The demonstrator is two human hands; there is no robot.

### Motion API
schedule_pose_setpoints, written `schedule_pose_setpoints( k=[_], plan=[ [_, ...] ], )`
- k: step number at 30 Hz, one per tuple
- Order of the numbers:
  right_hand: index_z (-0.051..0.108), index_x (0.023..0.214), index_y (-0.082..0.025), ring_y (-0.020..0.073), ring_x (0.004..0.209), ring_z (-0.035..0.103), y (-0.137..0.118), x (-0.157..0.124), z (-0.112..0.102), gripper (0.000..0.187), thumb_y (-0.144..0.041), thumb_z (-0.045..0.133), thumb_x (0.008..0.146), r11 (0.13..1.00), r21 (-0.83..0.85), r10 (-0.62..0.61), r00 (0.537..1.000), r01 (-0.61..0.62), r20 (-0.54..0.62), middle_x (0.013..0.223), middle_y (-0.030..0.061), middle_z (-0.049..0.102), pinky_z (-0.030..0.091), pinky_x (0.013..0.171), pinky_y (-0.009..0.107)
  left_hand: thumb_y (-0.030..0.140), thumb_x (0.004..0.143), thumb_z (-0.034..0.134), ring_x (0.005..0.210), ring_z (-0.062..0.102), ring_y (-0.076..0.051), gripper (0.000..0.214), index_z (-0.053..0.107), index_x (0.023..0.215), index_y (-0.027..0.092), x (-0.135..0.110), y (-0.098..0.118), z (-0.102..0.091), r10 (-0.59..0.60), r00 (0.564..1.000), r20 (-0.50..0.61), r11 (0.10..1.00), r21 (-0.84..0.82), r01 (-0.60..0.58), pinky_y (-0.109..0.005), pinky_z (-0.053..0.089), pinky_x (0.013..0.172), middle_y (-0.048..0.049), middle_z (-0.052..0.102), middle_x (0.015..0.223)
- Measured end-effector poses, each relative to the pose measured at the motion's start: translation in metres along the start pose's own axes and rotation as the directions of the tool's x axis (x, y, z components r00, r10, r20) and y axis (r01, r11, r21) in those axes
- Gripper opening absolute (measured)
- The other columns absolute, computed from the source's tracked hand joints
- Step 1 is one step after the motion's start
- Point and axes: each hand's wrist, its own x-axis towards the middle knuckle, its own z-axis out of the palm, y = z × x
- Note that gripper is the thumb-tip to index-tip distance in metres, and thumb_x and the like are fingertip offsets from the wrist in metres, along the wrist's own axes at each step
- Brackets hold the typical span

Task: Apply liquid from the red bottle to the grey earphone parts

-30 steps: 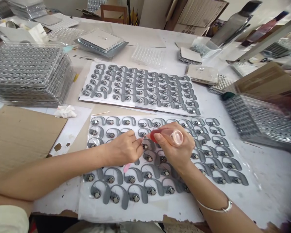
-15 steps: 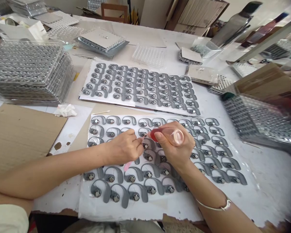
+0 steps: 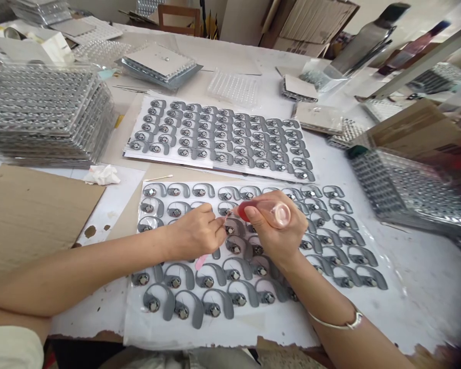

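Note:
My left hand (image 3: 195,234) pinches a thin pale stick (image 3: 226,218) whose tip sits just above a grey ear-hook piece (image 3: 234,227). My right hand (image 3: 277,225) is wrapped around a small clear squeeze bottle (image 3: 264,211) of red liquid, with its nozzle pointing left, close to the stick's tip. Under both hands, rows of grey ear-hook pieces with round metal centres lie on a white plastic sheet (image 3: 230,328). A pink strip (image 3: 200,262) pokes out below my left hand. Some pieces are hidden beneath my hands.
A second sheet of grey pieces (image 3: 218,174) lies farther up the white table. Stacks of clear blister trays (image 3: 42,115) stand at the left, and more (image 3: 407,189) at the right. A cardboard sheet (image 3: 30,220) and a crumpled tissue (image 3: 102,175) lie at the left.
My hands hold nearly the same pose, with the bottle and stick still close together. The whole scene has shifted slightly up and left in the view.

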Motion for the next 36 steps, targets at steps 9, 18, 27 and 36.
schedule_pose_setpoints(
  k=[9, 18, 27, 36],
  plan=[
    [0.058, 0.071, -0.020, 0.0126, 0.066, 0.058, 0.0007, 0.0022, -0.0004, 0.015, -0.014, 0.069, 0.080, 0.999, -0.022, -0.029, 0.999, 0.029, -0.014, 0.069, -0.0017, 0.064, 0.048, 0.062, 0.028, 0.004, 0.087, 0.057, 0.052, 0.050, -0.014, 0.025, 0.058, 0.064, 0.013, 0.0007, 0.0007, 0.0019, -0.004, 1.000, -0.006, 1.000, 0.028, 0.004, -0.031, 0.037, 0.056, -0.0056, 0.066, 0.062],
    [0.060, 0.074, -0.019, 0.0113, 0.065, 0.057, 0.0010, 0.0011, -0.0009, 0.014, -0.011, 0.071, 0.077, 0.999, -0.007, -0.043, 0.999, 0.043, -0.032, 0.070, -0.0017, 0.064, 0.048, 0.062, 0.027, 0.005, 0.089, 0.056, 0.054, 0.052, -0.014, 0.026, 0.057, 0.064, 0.014, 0.0003, -0.0004, 0.0007, -0.007, 1.000, 0.006, 1.000, 0.019, 0.007, -0.031, 0.038, 0.057, -0.0044, 0.065, 0.061],
    [0.061, 0.071, -0.020, 0.0144, 0.064, 0.059, -0.0007, -0.0006, -0.0041, 0.012, -0.022, 0.069, 0.081, 0.998, -0.057, -0.024, 0.998, 0.021, -0.054, 0.069, 0.0002, 0.065, 0.047, 0.060, 0.031, 0.005, 0.088, 0.055, 0.055, 0.052, -0.014, 0.025, 0.058, 0.065, 0.013, 0.0005, -0.0003, -0.0006, -0.005, 1.000, 0.027, 1.000, 0.001, 0.005, -0.031, 0.035, 0.055, -0.0055, 0.066, 0.063],
    [0.060, 0.068, -0.019, 0.0135, 0.063, 0.057, 0.0042, -0.0029, -0.0039, 0.015, -0.017, 0.071, 0.078, 1.000, -0.005, -0.018, 0.998, 0.017, -0.054, 0.068, 0.0004, 0.063, 0.047, 0.060, 0.030, 0.005, 0.089, 0.054, 0.056, 0.053, -0.013, 0.024, 0.056, 0.067, 0.013, 0.0005, -0.0010, -0.0025, 0.000, 0.999, 0.042, 1.000, -0.012, 0.001, -0.031, 0.036, 0.056, -0.0045, 0.065, 0.063]
  ],
)
